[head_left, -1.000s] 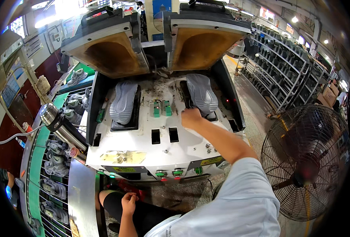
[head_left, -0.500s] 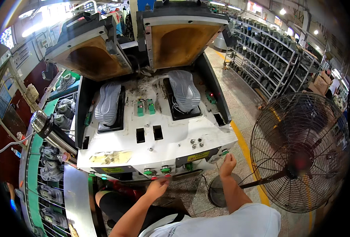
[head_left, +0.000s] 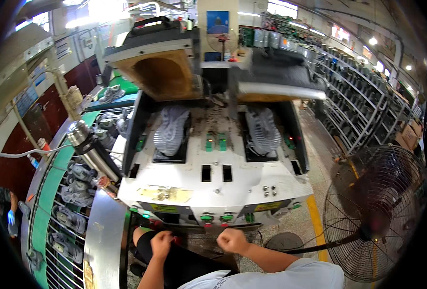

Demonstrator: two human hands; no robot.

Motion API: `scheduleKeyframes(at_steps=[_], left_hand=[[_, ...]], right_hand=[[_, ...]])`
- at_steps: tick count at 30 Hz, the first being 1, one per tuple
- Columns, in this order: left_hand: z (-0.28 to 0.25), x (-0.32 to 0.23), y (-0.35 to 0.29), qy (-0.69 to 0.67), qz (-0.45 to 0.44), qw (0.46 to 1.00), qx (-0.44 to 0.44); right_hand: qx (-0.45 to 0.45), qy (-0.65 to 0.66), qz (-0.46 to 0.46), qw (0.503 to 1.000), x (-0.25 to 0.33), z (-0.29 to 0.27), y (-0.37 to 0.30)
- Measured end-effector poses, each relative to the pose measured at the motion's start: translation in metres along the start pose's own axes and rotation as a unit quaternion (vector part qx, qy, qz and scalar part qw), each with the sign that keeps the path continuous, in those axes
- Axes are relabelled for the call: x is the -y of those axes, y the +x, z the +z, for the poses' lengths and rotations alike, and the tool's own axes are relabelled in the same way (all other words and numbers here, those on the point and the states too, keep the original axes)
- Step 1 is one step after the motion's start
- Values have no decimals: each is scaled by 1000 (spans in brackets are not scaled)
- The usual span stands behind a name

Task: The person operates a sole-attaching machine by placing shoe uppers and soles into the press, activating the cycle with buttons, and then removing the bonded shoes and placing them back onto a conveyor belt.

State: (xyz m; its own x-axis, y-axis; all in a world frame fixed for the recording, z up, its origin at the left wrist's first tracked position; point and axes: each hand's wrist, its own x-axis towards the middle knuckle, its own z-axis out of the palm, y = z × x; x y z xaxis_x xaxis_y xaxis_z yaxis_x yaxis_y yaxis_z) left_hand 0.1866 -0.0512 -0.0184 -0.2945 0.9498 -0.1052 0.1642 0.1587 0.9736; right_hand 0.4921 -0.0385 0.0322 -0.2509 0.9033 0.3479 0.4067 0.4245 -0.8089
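Observation:
My left hand [head_left: 161, 243] is loosely closed above my lap, with nothing visible in it. My right hand [head_left: 232, 239] makes a fist just below the red buttons [head_left: 224, 225] on the front of a white two-station press [head_left: 232, 195], apart from them. On the press lie two shoes sole up, a left shoe [head_left: 171, 131] and a right shoe [head_left: 262, 130], each with a ribbed grey sole, over a black recess. The left lid [head_left: 155, 72] stands raised, its tan hollow pad showing. The right lid [head_left: 278, 79] is tilted lower and blurred, above the right shoe's toe.
To the left, a conveyor with a green edge [head_left: 42, 226] carries several grey shoes [head_left: 69, 219]; a steel flask [head_left: 90, 147] stands between it and the press. A large caged fan [head_left: 374, 212] is at the right. Behind it are racks [head_left: 353, 91] full of dark shoe forms.
The right lid has swung down partway. My right hand has left the press's right corner button and moved left; my left hand has drawn back from the middle buttons. The view has turned.

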Motion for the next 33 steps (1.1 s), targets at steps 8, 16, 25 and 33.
scheduleKeyframes(at_steps=[8,16,25,33], left_hand=[[-259,79,-152,173,-118,854,-475],[-281,124,-233,112,-261,779,-560],[-265,122,-209,97,-142,809,-562],[-281,127,-223,285,-95,759,-577]], right_hand=[[-124,-149,-226,955,75,123,242],[-49,-382,256,886,83,105,489],[-171,-299,414,842,83,92,457],[-386,-185,74,901,80,101,365]])
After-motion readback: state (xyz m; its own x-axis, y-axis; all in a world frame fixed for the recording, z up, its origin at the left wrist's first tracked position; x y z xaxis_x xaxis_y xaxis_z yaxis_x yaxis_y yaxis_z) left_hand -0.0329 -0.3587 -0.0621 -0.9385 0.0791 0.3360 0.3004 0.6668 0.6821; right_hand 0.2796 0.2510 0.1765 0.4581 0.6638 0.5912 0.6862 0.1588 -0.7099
